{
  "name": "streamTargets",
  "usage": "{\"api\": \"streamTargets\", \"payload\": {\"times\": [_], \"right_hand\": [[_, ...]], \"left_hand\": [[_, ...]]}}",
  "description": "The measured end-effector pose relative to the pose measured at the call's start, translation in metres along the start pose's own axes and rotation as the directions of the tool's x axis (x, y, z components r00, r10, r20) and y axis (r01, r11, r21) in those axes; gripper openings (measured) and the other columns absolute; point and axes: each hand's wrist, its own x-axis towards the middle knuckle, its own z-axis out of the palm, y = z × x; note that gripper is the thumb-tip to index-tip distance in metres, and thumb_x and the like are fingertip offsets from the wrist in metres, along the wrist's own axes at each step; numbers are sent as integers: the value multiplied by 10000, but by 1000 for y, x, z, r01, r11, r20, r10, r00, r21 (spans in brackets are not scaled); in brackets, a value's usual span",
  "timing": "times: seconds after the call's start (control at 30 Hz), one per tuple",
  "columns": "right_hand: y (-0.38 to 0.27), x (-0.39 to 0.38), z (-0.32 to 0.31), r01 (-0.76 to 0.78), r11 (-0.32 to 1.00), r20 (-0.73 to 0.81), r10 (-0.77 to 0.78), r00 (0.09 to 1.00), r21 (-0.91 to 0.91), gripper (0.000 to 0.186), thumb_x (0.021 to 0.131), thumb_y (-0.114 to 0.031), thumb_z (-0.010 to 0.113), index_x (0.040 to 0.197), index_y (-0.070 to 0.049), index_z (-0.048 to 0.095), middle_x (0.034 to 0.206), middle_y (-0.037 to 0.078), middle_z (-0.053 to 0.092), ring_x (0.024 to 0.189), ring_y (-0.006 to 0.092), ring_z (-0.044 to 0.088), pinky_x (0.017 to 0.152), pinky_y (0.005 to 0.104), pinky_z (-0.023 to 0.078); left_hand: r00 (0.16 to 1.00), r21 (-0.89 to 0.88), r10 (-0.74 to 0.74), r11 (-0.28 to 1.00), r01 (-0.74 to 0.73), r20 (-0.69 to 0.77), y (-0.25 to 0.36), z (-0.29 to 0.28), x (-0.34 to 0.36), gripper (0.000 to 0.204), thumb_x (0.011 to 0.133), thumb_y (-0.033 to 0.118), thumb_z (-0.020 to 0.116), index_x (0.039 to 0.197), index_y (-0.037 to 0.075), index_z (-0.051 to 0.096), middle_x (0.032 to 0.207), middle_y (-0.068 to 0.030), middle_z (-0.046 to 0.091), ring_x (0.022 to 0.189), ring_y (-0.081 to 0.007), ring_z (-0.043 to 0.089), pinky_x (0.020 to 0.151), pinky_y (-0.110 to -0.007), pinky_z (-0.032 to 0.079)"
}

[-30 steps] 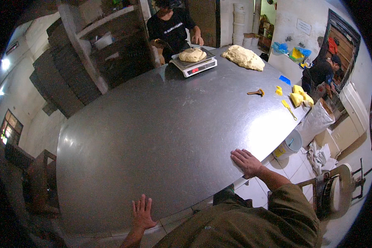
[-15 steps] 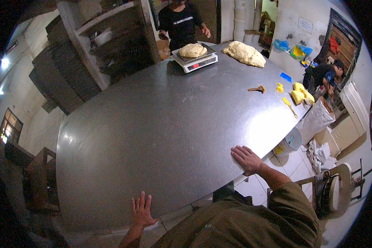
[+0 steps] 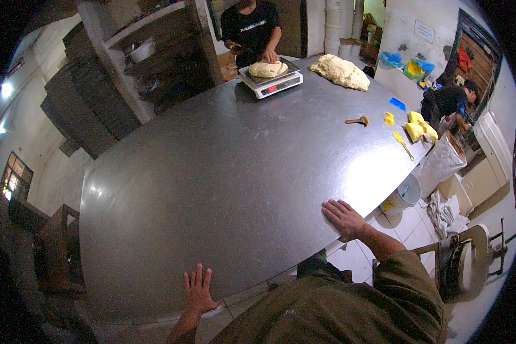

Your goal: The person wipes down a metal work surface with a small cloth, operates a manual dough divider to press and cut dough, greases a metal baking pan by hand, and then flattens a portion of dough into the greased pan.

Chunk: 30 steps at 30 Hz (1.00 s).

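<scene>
- Head view: metal tabletop (image 3: 212, 189) runs beneath the white scale (image 3: 273, 88) and out from it toward both hands.
- Left hand (image 3: 198, 295): well nearer than scale, left of it; fingers spread at near edge, contact unclear.
- Right hand (image 3: 344, 219): nearer than scale, right of it; palm down on tabletop edge.
- Hands well apart, flattened, gripping nothing.
- Dough piece (image 3: 265, 70): on scale; co-worker's hand (image 3: 270, 55) touches it from above.
- Co-worker (image 3: 250, 31): behind scale.
- Large dough mass (image 3: 339, 72): right of scale, near it.
- Brown-handled tool (image 3: 355, 121), yellow spatula (image 3: 404, 147), yellow packs (image 3: 415, 132): right of scale, nearer.
</scene>
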Motion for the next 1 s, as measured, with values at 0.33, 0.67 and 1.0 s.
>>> {"api": "streamTargets", "payload": {"times": [0.33, 0.67, 1.0], "right_hand": [[-3, 1, -5, -14, 1000, 23, 14, 1000, -3, 1136, 634, -229, 777, 1627, -21, 265, 1709, 195, 280, 1578, 382, 284, 1304, 536, 202], [1, -1, 4, 12, 999, -27, -13, 1000, -46, 1150, 632, -256, 769, 1632, -16, 254, 1711, 194, 278, 1577, 385, 286, 1304, 531, 206], [-5, 1, -3, 0, 1000, 16, 1, 1000, -28, 1089, 662, -238, 740, 1625, -15, 283, 1709, 191, 289, 1579, 387, 283, 1304, 532, 206]], "left_hand": [[1000, 18, 12, 1000, -12, 18, -1, -1, 1, 1253, 623, 522, 926, 1629, 78, 324, 1735, -242, 123, 1490, -508, 335, 1254, -704, 113], [999, -5, 36, 999, -36, -25, -5, 6, 1, 1317, 626, 568, 916, 1662, 112, 242, 1738, -243, 118, 1462, -529, 379, 1234, -734, 117], [1000, 1, 27, 1000, -27, -16, -8, 8, -1, 1317, 623, 553, 914, 1663, 116, 236, 1742, -240, 109, 1467, -547, 374, 1237, -731, 111]]}}
